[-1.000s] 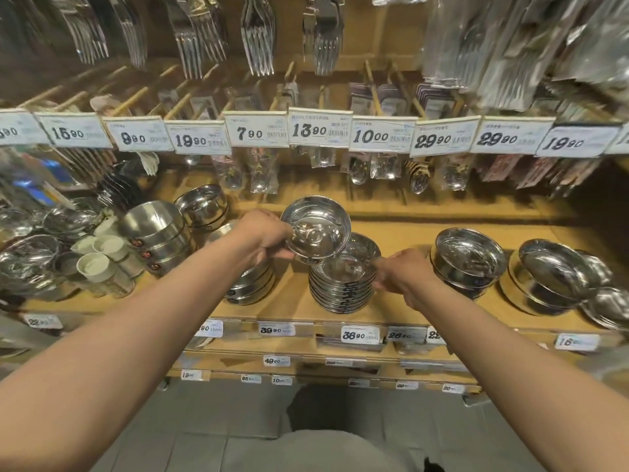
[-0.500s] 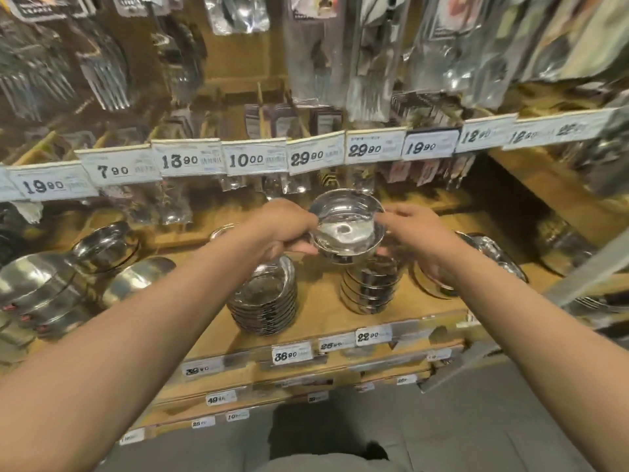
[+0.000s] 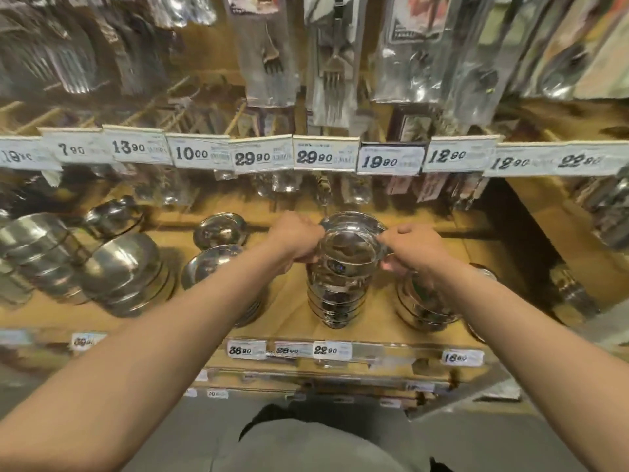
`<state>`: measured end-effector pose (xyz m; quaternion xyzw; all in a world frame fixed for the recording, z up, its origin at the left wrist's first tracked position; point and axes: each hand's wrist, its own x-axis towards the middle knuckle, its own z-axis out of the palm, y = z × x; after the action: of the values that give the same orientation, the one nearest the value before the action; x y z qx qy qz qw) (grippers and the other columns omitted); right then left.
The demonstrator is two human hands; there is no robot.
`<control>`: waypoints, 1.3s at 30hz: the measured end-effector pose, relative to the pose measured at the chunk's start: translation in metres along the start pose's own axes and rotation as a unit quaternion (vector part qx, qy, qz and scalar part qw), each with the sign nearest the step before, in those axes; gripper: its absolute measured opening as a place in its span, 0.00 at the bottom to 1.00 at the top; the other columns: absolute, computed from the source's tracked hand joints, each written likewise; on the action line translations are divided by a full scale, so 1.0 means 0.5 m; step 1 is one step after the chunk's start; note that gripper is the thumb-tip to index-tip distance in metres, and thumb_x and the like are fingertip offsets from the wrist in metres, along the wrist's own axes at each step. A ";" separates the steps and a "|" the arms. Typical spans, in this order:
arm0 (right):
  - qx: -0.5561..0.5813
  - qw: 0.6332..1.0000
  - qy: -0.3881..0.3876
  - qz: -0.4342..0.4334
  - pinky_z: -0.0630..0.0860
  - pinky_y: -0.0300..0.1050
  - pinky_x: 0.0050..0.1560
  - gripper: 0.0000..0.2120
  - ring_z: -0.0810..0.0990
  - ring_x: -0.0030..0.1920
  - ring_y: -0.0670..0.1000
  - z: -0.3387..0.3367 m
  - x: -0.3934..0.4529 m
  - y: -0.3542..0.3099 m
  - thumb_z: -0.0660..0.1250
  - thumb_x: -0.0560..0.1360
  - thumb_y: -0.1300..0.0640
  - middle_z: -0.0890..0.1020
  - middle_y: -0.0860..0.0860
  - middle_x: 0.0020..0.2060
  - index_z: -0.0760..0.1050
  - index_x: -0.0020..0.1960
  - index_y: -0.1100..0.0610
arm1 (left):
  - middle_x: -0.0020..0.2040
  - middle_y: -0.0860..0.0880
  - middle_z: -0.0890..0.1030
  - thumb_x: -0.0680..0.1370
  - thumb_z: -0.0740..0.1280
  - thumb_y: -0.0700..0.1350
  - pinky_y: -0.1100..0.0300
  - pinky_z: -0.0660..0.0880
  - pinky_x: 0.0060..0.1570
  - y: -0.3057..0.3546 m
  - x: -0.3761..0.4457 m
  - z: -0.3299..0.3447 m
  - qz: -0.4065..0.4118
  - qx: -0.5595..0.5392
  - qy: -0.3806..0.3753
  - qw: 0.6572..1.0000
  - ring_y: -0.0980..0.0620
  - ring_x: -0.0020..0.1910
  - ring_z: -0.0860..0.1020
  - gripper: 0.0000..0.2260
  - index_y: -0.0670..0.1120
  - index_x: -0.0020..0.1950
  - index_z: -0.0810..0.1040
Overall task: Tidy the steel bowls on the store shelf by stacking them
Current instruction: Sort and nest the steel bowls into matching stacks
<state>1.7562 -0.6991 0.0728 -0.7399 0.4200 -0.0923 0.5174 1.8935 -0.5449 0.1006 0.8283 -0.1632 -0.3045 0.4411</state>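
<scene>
I see the left hand (image 3: 295,237) and right hand (image 3: 413,246) pinching one steel bowl (image 3: 349,248) by its rim. It sits between them, on top of a bowl stack (image 3: 335,298)

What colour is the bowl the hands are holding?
Shiny silver steel bowl, mirror-like, held by both hands; seen in the head view.

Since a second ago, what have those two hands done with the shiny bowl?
The left hand alone held the steel bowl above a low stack; the right hand joined in. Now both hold it by the rim over the taller stack to the right. The other bowl stacks stayed put.
</scene>
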 end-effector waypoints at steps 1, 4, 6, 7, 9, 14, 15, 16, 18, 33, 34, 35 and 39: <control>0.002 1.000 -0.010 -0.007 0.76 0.34 0.27 0.08 0.81 0.26 0.43 0.001 0.001 0.000 0.68 0.78 0.57 0.83 0.57 0.35 0.81 0.46 0.61 | 0.39 0.42 0.80 0.78 0.65 0.35 0.53 0.82 0.43 -0.003 0.003 0.001 -0.003 0.000 0.001 1.000 0.50 0.32 0.78 0.04 0.39 0.46 0.79; 0.000 0.999 -0.027 -0.028 0.74 0.32 0.29 0.09 0.77 0.27 0.43 0.009 0.002 0.006 0.66 0.79 0.59 0.78 0.51 0.29 0.77 0.41 0.59 | 0.39 0.41 0.83 0.79 0.67 0.37 0.58 0.83 0.37 -0.013 0.005 0.007 -0.024 0.000 0.006 1.000 0.51 0.29 0.80 0.05 0.35 0.49 0.80; 0.010 0.999 -0.024 -0.031 0.78 0.36 0.36 0.09 0.77 0.33 0.47 0.017 0.006 0.013 0.66 0.78 0.60 0.77 0.50 0.31 0.76 0.39 0.57 | 0.41 0.39 0.85 0.79 0.67 0.38 0.56 0.84 0.40 -0.020 0.006 0.012 -0.041 -0.001 0.011 0.999 0.50 0.31 0.82 0.06 0.35 0.49 0.80; 0.013 0.999 -0.020 -0.032 0.80 0.39 0.39 0.08 0.76 0.35 0.48 0.020 0.009 0.014 0.67 0.78 0.60 0.76 0.51 0.32 0.75 0.40 0.57 | 0.41 0.39 0.85 0.80 0.67 0.38 0.56 0.84 0.40 -0.023 0.006 0.014 -0.048 -0.001 0.013 0.999 0.50 0.31 0.82 0.06 0.35 0.49 0.80; 0.006 0.999 -0.016 -0.036 0.80 0.41 0.40 0.07 0.75 0.35 0.49 0.028 0.015 0.014 0.68 0.77 0.61 0.75 0.52 0.32 0.74 0.40 0.56 | 0.38 0.40 0.85 0.80 0.67 0.39 0.58 0.84 0.38 -0.030 0.005 0.016 -0.057 -0.002 0.018 0.998 0.51 0.30 0.82 0.06 0.36 0.48 0.79; -0.021 0.999 -0.003 -0.043 0.85 0.50 0.45 0.06 0.83 0.39 0.51 0.042 0.026 0.013 0.70 0.75 0.60 0.86 0.53 0.39 0.83 0.42 0.60 | 0.35 0.41 0.83 0.79 0.67 0.38 0.57 0.84 0.38 -0.042 0.002 0.020 -0.069 -0.006 0.031 0.997 0.49 0.29 0.81 0.06 0.37 0.43 0.78; -0.026 0.999 0.004 -0.044 0.85 0.53 0.48 0.06 0.85 0.42 0.52 0.043 0.029 0.013 0.70 0.75 0.59 0.87 0.54 0.41 0.84 0.43 0.60 | 0.35 0.41 0.83 0.79 0.67 0.38 0.57 0.84 0.38 -0.045 0.002 0.021 -0.070 -0.010 0.033 0.997 0.50 0.29 0.81 0.05 0.37 0.45 0.78; -0.029 0.998 0.010 -0.046 0.84 0.54 0.51 0.07 0.84 0.42 0.52 0.046 0.031 0.013 0.70 0.75 0.59 0.87 0.56 0.43 0.84 0.44 0.61 | 0.35 0.41 0.83 0.79 0.68 0.38 0.57 0.84 0.38 -0.048 0.001 0.023 -0.071 -0.014 0.033 0.997 0.50 0.29 0.81 0.05 0.36 0.47 0.78; -0.037 0.998 0.011 -0.051 0.84 0.53 0.50 0.08 0.80 0.39 0.52 0.051 0.033 0.014 0.69 0.75 0.60 0.86 0.59 0.43 0.83 0.43 0.64 | 0.38 0.41 0.83 0.79 0.69 0.39 0.56 0.84 0.39 -0.055 -0.001 0.028 -0.074 -0.022 0.033 0.996 0.49 0.31 0.82 0.06 0.36 0.49 0.77; -0.063 0.996 0.002 -0.061 0.75 0.46 0.51 0.13 0.74 0.46 0.51 0.061 0.026 0.018 0.66 0.77 0.60 0.81 0.47 0.40 0.79 0.34 0.53 | 0.45 0.41 0.84 0.76 0.70 0.43 0.47 0.84 0.48 -0.078 -0.007 0.036 -0.071 0.012 0.046 0.996 0.44 0.42 0.86 0.07 0.39 0.46 0.78; -0.064 0.996 0.000 -0.066 0.73 0.45 0.51 0.14 0.73 0.47 0.51 0.060 0.026 0.020 0.66 0.77 0.60 0.79 0.47 0.40 0.78 0.34 0.51 | 0.45 0.41 0.84 0.76 0.70 0.43 0.47 0.84 0.49 -0.079 -0.008 0.036 -0.070 0.013 0.046 0.996 0.43 0.43 0.86 0.07 0.39 0.46 0.78; -0.067 0.995 0.000 -0.068 0.73 0.45 0.51 0.13 0.74 0.48 0.51 0.060 0.024 0.020 0.66 0.77 0.60 0.78 0.46 0.41 0.79 0.35 0.52 | 0.45 0.41 0.84 0.77 0.70 0.43 0.47 0.84 0.49 -0.079 -0.008 0.036 -0.069 0.014 0.046 0.996 0.43 0.44 0.86 0.07 0.38 0.46 0.78; -0.074 0.994 0.013 -0.076 0.70 0.43 0.35 0.19 0.72 0.36 0.48 0.057 0.024 0.020 0.66 0.77 0.61 0.74 0.41 0.27 0.74 0.27 0.53 | 0.43 0.40 0.84 0.77 0.70 0.40 0.47 0.84 0.48 -0.076 -0.005 0.035 -0.064 0.005 0.053 0.996 0.43 0.43 0.86 0.05 0.39 0.44 0.77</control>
<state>1.7748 -0.6891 0.0480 -0.8048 0.3745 -0.1099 0.4472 1.8802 -0.5332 0.0626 0.8542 -0.0872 -0.2868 0.4249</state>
